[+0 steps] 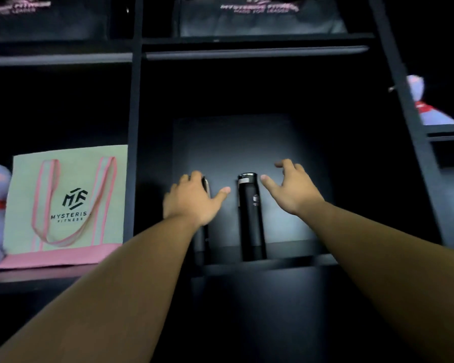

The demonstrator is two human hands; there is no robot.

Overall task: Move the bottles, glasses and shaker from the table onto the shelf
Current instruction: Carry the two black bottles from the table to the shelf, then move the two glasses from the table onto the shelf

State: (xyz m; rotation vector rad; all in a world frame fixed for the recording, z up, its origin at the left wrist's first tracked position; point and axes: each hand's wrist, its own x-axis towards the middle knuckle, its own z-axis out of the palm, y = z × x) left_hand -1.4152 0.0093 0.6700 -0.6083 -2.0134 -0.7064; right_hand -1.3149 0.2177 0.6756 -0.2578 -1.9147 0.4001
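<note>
Two black bottles stand upright in the middle shelf (286,246) bay, near the front edge. Right bottle (250,218) carries a small pale logo, unreadable. Left bottle (204,231) is mostly hidden behind the left hand (192,200), whose fingers drape over its top; can't tell if it's gripped. Right hand (291,186) is open, fingers spread, just beside the right bottle, holding nothing. Tote bag (66,205) in the left bay reads "MYSTERIS FITNESS" under an MF logo.

Dim overall. Light pools softly behind the black bottle (250,216); above it all sinks into shadow. Edges bow and blur.
</note>
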